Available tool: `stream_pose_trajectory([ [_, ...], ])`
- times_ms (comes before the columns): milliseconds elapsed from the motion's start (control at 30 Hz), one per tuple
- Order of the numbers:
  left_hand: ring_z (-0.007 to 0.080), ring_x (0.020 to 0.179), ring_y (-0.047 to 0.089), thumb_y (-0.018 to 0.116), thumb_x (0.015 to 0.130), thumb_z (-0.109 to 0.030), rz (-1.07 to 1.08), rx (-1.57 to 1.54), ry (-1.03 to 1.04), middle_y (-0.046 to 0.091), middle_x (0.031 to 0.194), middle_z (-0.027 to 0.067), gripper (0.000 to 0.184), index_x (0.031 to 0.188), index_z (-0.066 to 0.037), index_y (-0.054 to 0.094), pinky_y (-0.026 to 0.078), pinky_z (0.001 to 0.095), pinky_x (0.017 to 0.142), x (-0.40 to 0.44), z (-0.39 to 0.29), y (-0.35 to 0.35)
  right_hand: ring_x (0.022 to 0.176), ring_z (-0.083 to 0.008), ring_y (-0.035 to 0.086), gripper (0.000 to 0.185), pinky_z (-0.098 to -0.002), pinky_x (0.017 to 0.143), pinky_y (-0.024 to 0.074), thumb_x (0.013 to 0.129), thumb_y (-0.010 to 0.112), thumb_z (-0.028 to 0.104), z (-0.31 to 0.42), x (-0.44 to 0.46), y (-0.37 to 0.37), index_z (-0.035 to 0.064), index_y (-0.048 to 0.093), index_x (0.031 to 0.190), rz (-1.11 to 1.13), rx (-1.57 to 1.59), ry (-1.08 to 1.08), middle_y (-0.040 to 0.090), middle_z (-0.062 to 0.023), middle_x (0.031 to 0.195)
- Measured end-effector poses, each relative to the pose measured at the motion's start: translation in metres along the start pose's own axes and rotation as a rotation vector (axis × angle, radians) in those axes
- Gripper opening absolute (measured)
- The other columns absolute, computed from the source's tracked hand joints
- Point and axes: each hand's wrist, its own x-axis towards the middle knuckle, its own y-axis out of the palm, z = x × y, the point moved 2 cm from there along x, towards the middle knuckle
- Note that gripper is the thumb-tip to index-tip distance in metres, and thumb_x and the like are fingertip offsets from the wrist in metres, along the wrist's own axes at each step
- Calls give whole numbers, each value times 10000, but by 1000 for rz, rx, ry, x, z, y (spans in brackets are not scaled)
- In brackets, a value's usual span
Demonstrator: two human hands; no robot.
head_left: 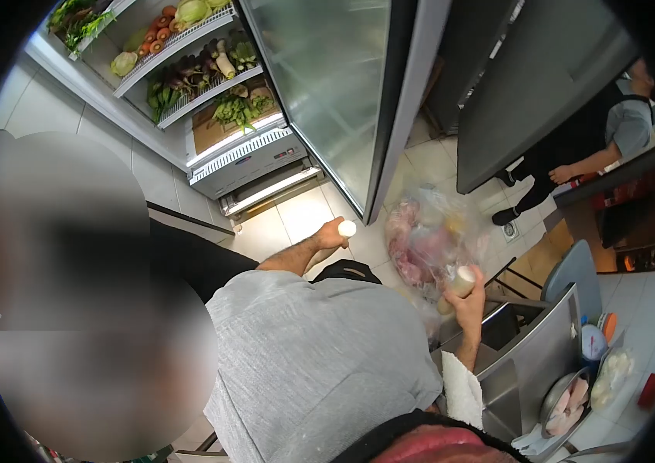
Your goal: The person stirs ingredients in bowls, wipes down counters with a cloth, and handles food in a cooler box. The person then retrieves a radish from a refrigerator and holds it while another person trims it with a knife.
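My left hand point(330, 234) is closed around a white radish point(347, 229), whose round pale end faces the camera. It is held out over the tiled floor, in front of the open fridge. My right hand point(468, 302) grips a second white radish point(463, 281), which points up at a slant beside the sink. Just beyond that hand, a clear plastic bag point(439, 239) with pinkish contents stands low down. What exactly the bag holds is blurred by the plastic.
Vegetables fill the shelves of the fridge point(212, 166), and its glass door point(324, 85) stands open. To the right are a steel sink point(501, 386) and a metal bowl point(567, 405) of pale pieces. Another person point(613, 135) stands at the upper right. A towel point(462, 390) hangs near my right arm.
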Motion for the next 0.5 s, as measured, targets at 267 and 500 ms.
stream_pose_trajectory([
  [267, 263, 962, 581, 769, 566, -143, -310, -293, 9, 612, 960, 139, 546, 1041, -38, 520, 459, 349, 858, -9, 5, -71, 971, -303, 519, 570, -352, 847, 426, 588, 695, 0, 55, 44, 76, 62, 507, 1123, 408, -195, -240, 522, -137, 1034],
  [500, 173, 883, 569, 793, 601, -143, -691, -592, 28, 589, 939, 63, 530, 1038, -28, 517, 467, 319, 818, -62, -9, -147, 1036, -238, 506, 661, -339, 887, 418, 597, 730, 20, 63, 90, 167, 71, 470, 1202, 651, 193, -134, 526, -110, 1110],
])
